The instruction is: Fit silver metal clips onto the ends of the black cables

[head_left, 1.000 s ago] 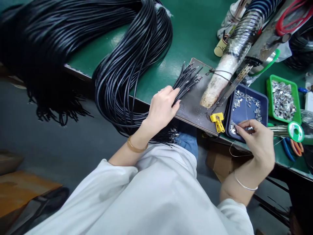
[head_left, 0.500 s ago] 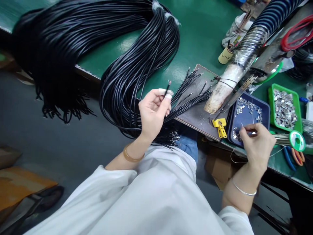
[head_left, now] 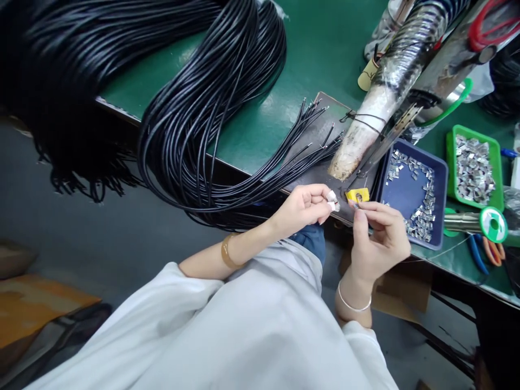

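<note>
The left hand (head_left: 306, 208) was bent inward at the near edge of the desk (head_left: 309, 40), its thumb and forefinger, both wrapped in white at the tips, pressed together on what looked like a cable end (head_left: 336, 204), of which only a small reddish speck showed. Near it on the right, but apart, the right hand (head_left: 377, 233) had its thumb and forefinger pinched on a small piece (head_left: 356, 206), too little of it visible to tell what it was. A yellow clip (head_left: 357, 194) sat just beyond the right hand's fingertips, at the near edge of a dark board (head_left: 314, 177).

Black cables (head_left: 195, 119) hung in a thick loop over the desk edge to the left, and some ran right, their ends fanned across the board. A blue tray (head_left: 402, 192) with small metal parts (head_left: 424, 219) along its sides stood right of the board; pliers (head_left: 474, 255) with blue and orange handles and a green-and-white spool (head_left: 493, 223) lay farther right. Beyond them was a green tray (head_left: 449, 149) full of metal parts, while a white-ended pipe (head_left: 361, 135) slanted down over the board, and a pale cup (head_left: 366, 77) stood behind it, far on the desk
</note>
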### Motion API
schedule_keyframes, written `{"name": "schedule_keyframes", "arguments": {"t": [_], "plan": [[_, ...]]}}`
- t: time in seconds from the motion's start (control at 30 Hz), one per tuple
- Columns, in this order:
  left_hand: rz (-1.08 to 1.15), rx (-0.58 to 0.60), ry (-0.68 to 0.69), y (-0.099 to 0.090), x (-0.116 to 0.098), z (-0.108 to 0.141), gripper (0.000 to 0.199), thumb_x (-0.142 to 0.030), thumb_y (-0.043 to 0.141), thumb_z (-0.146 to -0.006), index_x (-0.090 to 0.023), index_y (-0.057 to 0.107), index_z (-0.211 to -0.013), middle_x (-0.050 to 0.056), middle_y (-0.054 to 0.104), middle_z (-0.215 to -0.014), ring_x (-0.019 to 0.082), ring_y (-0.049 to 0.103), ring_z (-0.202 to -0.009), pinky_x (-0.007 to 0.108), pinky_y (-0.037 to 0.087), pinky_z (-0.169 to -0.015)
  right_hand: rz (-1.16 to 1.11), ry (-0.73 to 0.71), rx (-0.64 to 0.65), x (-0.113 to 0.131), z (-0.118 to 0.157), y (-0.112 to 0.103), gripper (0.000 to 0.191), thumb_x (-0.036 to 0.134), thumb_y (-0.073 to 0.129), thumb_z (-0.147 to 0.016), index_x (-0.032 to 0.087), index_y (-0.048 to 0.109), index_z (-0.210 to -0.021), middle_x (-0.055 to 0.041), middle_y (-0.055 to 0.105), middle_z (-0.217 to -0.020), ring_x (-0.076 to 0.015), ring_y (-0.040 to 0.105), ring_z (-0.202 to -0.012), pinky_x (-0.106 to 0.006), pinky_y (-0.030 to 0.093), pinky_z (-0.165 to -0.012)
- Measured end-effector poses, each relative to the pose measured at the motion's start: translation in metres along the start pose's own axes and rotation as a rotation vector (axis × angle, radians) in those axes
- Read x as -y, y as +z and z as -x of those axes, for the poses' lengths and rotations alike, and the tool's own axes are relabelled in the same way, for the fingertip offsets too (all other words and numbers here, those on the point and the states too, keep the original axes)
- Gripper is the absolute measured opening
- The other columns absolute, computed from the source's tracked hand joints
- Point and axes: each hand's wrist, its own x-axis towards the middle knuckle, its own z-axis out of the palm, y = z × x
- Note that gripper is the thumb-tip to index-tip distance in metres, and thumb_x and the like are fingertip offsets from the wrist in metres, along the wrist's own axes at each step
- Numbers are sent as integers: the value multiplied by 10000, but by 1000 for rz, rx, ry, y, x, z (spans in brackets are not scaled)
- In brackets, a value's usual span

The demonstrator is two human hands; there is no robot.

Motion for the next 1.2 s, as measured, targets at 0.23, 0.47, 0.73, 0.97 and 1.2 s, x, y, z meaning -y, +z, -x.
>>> {"name": "schedule_keyframes", "arguments": {"t": [0.23,0.47,0.73,0.97,1.2], "plan": [[-135,-48,107,10,-7,4,266,-253,832,-724,-117,604,-739,-33,570,-616,37,463,-523,163,385,-516,-116,140,136,-4,1,4,35,194,722,-856,222,731,-874,-24,717,-946,-153,697,-878,-299,605,-719],[-384,-42,239,5,-5,4,176,-279,782,-790,-125,698,-800,29,686,-757,108,600,-669,208,500,-636,-168,168,180,-8,1,1,49,198,717,-852,224,737,-889,-30,715,-966,-152,700,-889,-291,612,-719],[-771,-41,527,-1,-4,6,124,-225,662,-897,-151,757,-870,74,753,-836,143,651,-736,250,502,-706,-121,143,196,-7,0,-2,18,210,699,-863,212,715,-872,-39,710,-978,-175,716,-900,-344,633,-755],[-296,62,96,7,-3,10,240,-330,653,-911,-127,629,-784,14,661,-647,54,459,-465,196,369,-477,-112,63,70,-4,9,6,82,145,718,-831,222,702,-854,-25,702,-995,-187,718,-929,-421,631,-873],[-102,-1,29,5,-5,3,249,-332,766,-805,-117,641,-799,-39,562,-531,35,413,-454,182,288,-457,-5,21,60,-5,3,1,98,171,679,-876,232,717,-942,-41,727,-1035,-207,717,-970,-437,615,-883]]}}
